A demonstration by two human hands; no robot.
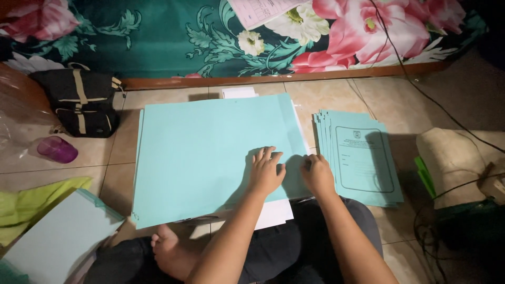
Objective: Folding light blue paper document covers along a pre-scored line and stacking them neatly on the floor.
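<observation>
Nearest, a bare foot [171, 252] tucks under the sitter's lap. Her left hand [266, 171] lies flat, fingers spread, on a large blue-green sheet [205, 152] spread over the tiled floor [105, 152]. Beside it, the right hand [317, 173] curls, pinching that sheet's right edge. Just right sits a fanned stack of printed folders [363, 158]. Farther left stand a purple cup [58, 149] and a black bag [81, 102].

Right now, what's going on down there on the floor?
A person sitting on the tiled floor presses both hands on a large light-blue paper folder sheet lying open in front of them. The left hand lies flat on it; the right hand grips its right edge. A fanned stack of printed light-blue folders lies just to the right.
</observation>
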